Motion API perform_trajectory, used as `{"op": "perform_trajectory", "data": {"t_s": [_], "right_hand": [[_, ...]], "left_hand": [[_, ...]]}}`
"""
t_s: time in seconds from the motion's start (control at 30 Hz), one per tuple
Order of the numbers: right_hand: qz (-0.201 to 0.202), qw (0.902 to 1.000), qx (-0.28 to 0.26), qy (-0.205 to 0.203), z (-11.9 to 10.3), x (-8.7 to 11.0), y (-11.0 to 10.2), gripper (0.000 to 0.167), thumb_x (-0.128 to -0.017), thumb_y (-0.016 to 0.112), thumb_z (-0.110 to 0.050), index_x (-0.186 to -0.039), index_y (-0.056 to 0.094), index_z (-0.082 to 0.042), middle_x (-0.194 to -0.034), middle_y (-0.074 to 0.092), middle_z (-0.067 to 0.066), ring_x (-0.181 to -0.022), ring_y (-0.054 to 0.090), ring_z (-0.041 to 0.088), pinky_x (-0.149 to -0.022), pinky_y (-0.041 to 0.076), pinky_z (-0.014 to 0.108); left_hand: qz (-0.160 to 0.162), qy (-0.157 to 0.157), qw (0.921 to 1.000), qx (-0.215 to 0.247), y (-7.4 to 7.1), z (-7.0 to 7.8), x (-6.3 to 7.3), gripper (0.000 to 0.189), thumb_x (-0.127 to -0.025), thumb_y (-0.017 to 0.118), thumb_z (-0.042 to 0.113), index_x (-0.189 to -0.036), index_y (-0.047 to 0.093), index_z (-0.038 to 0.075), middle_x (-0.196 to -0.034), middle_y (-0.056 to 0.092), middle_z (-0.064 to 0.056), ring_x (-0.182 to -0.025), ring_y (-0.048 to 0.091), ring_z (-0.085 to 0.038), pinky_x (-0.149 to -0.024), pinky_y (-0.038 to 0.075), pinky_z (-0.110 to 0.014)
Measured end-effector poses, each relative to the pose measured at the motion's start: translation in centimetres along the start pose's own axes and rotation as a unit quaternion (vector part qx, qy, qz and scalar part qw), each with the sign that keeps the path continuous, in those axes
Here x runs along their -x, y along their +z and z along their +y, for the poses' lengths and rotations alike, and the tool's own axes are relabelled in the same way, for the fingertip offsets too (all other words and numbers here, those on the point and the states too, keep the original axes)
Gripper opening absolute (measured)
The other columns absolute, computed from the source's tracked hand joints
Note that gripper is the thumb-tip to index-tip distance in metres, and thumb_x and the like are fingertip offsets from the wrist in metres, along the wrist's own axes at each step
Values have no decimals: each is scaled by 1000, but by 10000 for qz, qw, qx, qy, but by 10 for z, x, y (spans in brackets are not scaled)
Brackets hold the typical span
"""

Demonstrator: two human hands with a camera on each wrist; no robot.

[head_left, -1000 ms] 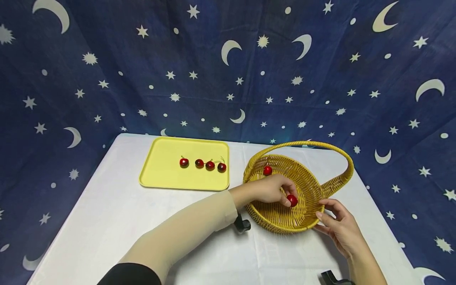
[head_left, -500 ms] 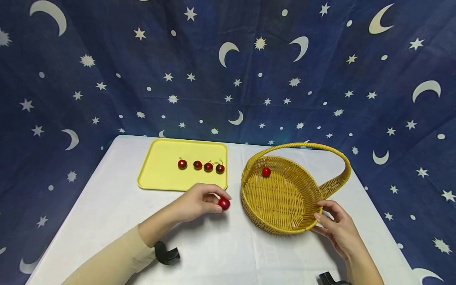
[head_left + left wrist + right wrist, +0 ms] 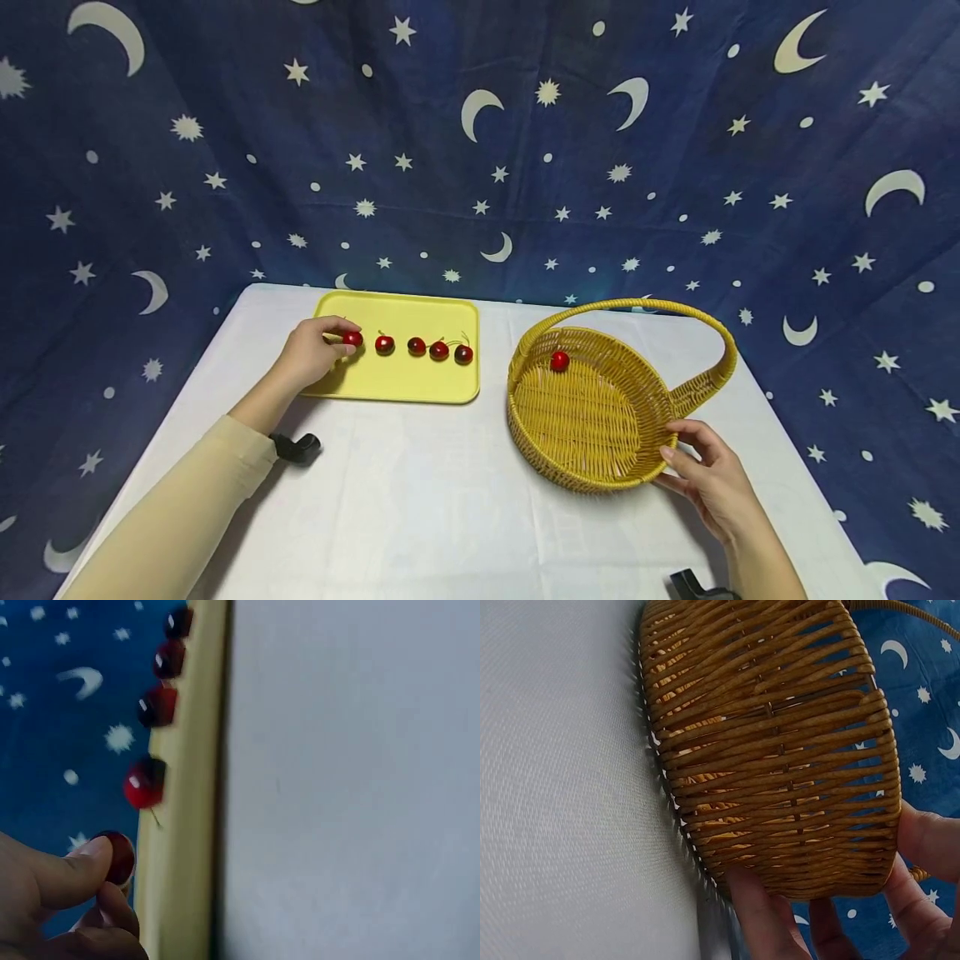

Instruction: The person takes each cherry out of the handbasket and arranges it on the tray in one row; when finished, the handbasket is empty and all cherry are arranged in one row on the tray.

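My left hand pinches a red cherry between thumb and fingers over the left part of the yellow tray. To its right on the tray, several dark red cherries lie in a row, the closest one a cherry with a short stem. With thumb and fingers, my right hand grips the near right rim of the woven basket. The right wrist view shows those fingers against the basket's outer wall. One bright red cherry sits inside the basket near its far left wall.
The basket's tall arched handle rises over its far side. A white cloth covers the table. Behind the table hangs a dark blue curtain with moons and stars. A black wrist mount sits at the left wrist.
My left hand has come out of the basket with the cherry and moved left across the table to the tray. The right hand stays on the basket rim.
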State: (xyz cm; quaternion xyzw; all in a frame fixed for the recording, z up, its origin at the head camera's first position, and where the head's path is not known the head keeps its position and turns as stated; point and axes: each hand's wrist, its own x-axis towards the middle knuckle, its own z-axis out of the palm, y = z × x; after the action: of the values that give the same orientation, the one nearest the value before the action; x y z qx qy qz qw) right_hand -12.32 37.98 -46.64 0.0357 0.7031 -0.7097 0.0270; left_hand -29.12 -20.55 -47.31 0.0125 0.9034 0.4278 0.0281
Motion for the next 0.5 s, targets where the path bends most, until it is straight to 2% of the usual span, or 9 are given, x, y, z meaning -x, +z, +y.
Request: {"op": "perform_trajectory", "data": {"t_s": [0.07, 0.2, 0.3, 0.5], "right_hand": [[-7, 10000, 21, 16, 0, 0, 0, 33, -104, 62, 5, -132, 61, -11, -127, 62, -4, -105, 73, 11, -79, 67, 38], [-22, 10000, 0, 10, 0, 1, 0, 33, -104, 62, 6, -132, 62, -12, -126, 62, -4, -104, 74, 10, -79, 67, 38], [-13, 10000, -22, -7, 0, 2, 0, 33, -104, 62, 6, -132, 62, -12, -124, 62, -3, -103, 73, 10, -79, 67, 39], [-42, 10000, 0, 17, 0, 0, -1, 34, -104, 61, 6, -132, 61, -12, -124, 60, -3, -104, 73, 10, -80, 67, 39]], "left_hand": [[-56, -71, 9999, -87, 1, -5, -7, 32, -99, 75, 5, -131, 73, 4, -131, 72, -22, -116, 66, -38, -91, 55, -43], [-136, -5, 9997, -211, 6, -6, -15, 31, -99, 75, 7, -130, 73, 3, -129, 73, -23, -125, 63, -42, -111, 44, -59], [-241, -12, 9996, -168, 10, -2, -17, 32, -99, 76, 8, -131, 73, 4, -132, 72, -23, -127, 62, -43, -115, 42, -62], [-368, 35, 9993, -99, 14, 1, -17, 34, -98, 76, 7, -132, 73, 3, -134, 71, -24, -128, 62, -43, -115, 43, -61]]}}
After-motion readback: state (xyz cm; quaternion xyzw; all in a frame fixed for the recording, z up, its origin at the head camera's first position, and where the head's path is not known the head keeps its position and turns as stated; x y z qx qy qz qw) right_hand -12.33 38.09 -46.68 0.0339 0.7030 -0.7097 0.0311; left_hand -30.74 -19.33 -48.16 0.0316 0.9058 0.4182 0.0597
